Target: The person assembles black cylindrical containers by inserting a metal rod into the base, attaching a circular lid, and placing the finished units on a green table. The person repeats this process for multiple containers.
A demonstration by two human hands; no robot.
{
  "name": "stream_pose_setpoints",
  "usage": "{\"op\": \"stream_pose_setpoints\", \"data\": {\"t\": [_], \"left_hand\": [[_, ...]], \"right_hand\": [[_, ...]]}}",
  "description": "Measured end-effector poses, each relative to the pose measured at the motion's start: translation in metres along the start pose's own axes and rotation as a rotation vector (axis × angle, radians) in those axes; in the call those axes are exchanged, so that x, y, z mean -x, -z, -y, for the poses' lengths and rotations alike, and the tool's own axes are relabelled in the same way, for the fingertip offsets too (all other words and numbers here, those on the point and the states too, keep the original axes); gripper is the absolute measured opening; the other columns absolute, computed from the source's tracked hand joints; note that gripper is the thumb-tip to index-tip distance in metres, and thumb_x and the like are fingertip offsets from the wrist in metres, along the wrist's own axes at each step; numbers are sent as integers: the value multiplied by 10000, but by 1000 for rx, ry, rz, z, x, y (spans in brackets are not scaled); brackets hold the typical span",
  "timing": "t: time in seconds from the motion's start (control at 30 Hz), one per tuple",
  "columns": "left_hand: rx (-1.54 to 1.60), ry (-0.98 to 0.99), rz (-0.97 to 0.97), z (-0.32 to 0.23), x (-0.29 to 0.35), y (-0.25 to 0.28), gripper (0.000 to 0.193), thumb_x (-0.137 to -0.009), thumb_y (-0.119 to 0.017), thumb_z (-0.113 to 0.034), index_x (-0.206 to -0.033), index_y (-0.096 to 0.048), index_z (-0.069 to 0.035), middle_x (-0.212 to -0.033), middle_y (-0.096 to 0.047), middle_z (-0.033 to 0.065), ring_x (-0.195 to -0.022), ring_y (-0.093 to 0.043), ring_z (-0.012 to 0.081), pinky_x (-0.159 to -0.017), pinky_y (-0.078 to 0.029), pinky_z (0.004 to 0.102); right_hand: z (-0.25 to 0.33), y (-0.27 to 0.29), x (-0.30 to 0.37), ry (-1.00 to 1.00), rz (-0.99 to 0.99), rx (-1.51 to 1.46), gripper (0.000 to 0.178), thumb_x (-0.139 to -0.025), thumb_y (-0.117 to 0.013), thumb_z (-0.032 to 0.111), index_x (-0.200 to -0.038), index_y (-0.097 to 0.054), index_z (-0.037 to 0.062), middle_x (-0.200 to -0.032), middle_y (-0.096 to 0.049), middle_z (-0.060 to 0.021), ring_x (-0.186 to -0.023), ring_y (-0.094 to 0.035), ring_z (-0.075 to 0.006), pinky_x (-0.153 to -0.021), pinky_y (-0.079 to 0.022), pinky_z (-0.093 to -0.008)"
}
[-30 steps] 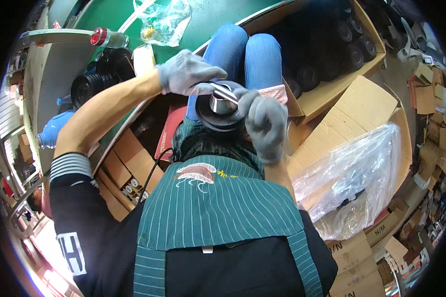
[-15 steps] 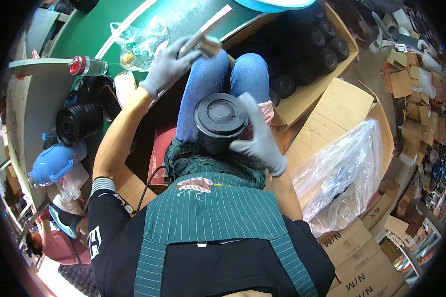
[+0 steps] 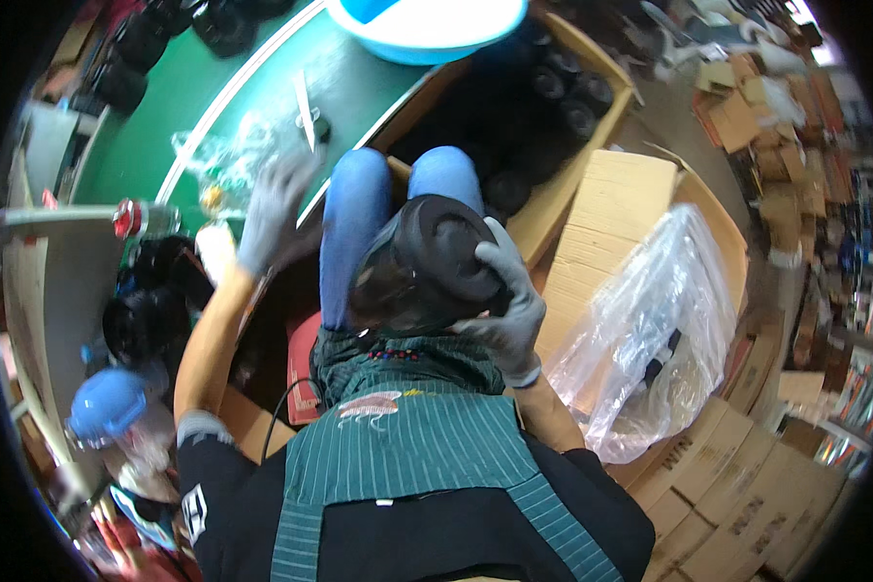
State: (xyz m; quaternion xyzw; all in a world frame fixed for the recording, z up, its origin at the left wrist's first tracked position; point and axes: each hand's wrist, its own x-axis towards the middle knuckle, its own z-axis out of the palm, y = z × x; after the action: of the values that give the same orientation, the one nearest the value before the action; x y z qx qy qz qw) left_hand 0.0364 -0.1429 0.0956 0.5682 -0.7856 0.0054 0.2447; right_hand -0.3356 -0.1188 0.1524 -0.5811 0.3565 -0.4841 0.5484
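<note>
On my lap a black cylindrical part (image 3: 398, 276) with a round ringed end lies tilted, that end facing up and to the right. My right hand (image 3: 514, 315), in a grey glove, is closed around its right side, fingers on the rim. My left hand (image 3: 276, 209), also gloved in grey, hovers beside my left knee, apart from the part; its fingers look stretched out and hold nothing visible, though motion blurs them. Just beyond it, a long narrow light-coloured tool (image 3: 304, 107) is at the near side of the green table (image 3: 252, 92).
A carton (image 3: 592, 63) of black round parts stands beyond my knees. To its right is an opened carton with clear plastic film (image 3: 650, 339). A blue-white basin (image 3: 427, 34), a crumpled clear bag (image 3: 228, 160) and a red-capped jar (image 3: 141, 219) are around the table. Blue jug (image 3: 107, 403) at left.
My left hand has let go of the long tool at the table and drawn back toward me. The black part has tipped over in my right hand. The whole view has shifted.
</note>
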Motion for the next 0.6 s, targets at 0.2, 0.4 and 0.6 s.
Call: {"op": "stream_pose_setpoints", "data": {"t": [0.2,0.4,0.6], "left_hand": [[411,49,-87,-117,31,52,472,-893,-786,-169,-1305,-646,15,-1311,-684,212,-1212,-651,377,-1064,-480,508],[663,843,58,-89,22,77,98,-1022,-743,-80,-1040,-742,17,-883,-693,-28,-780,-597,43,-691,-481,217],[640,847,211,-45,-6,54,183,-1038,-758,-203,-941,-719,-53,-730,-599,-84,-612,-485,18,-528,-336,233]], "right_hand": [[-50,6,-37,645,-190,-209,531,-974,-775,291,-1383,-623,-11,-1249,-659,-152,-1160,-654,-285,-1020,-510,-430],[64,131,21,-19,-360,102,387,-1139,-474,221,-1411,-637,0,-1108,-777,-122,-921,-740,-153,-825,-591,-298],[-61,415,153,-683,-947,884,386,-1093,-536,319,-1202,-725,1,-1027,-770,-193,-892,-740,-274,-794,-584,-406]]}}
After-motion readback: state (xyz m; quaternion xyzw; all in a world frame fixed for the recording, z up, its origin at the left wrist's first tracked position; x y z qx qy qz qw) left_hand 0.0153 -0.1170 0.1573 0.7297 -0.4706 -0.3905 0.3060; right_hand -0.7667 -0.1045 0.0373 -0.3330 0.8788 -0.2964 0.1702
